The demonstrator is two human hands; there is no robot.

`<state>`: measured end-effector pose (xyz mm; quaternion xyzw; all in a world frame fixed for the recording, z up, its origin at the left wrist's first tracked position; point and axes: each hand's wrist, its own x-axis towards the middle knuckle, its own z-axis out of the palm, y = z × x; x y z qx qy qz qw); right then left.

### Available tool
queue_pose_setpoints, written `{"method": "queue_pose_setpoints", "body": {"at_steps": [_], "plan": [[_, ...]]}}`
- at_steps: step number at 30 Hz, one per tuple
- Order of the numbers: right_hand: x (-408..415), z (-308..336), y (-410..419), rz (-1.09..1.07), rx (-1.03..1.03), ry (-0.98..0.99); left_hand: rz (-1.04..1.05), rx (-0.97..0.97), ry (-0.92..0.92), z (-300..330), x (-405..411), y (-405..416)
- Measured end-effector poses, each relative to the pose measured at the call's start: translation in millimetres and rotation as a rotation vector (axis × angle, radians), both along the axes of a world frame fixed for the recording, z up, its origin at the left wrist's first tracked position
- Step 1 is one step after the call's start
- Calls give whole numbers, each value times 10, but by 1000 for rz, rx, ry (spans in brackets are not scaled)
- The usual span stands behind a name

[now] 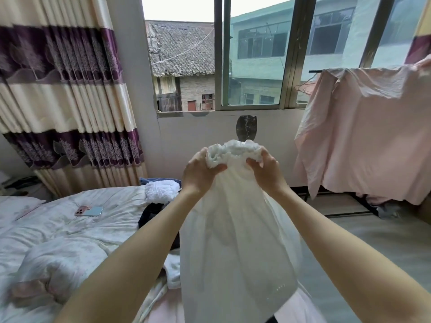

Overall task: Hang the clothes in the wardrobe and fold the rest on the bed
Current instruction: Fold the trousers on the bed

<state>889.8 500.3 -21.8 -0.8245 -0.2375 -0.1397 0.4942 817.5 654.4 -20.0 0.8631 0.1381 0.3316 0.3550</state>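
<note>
I hold a white skirt (235,241) up in front of me, its gathered waistband bunched at the top. My left hand (200,172) grips the left side of the waistband and my right hand (264,170) grips the right side. The sheer fabric hangs down between my forearms. On the bed (58,241) to the left lie a white ruffled garment (161,191), a dark garment (151,214) and another white piece (172,269) near the bed's edge.
A phone (89,211) lies on the bed's quilt. A pink sheet (363,136) drapes over a drying rack at the right. Striped curtains (65,89) hang at the left beside the window (251,54). Bare floor (384,241) lies to the right.
</note>
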Motion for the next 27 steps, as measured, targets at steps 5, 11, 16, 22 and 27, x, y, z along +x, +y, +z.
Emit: {"method": "queue_pose_setpoints", "body": {"at_steps": [5, 11, 16, 22, 27], "plan": [[-684, 36, 122, 13, 90, -171, -62, 90, -242, -2, -707, 251], [-1829, -1146, 158, 81, -79, -92, -272, 286, -245, -1126, -1828, 608], [-2787, -2440, 80, 179, -333, 204, -445, 248, 124, -2363, -2741, 786], [-3829, -3581, -111, 322, -631, 693, -690, 207, 858, -3629, -3770, 770], [-4138, -4022, -165, 330, -780, 817, -663, 52, 1044, -4071, -4054, 671]]}}
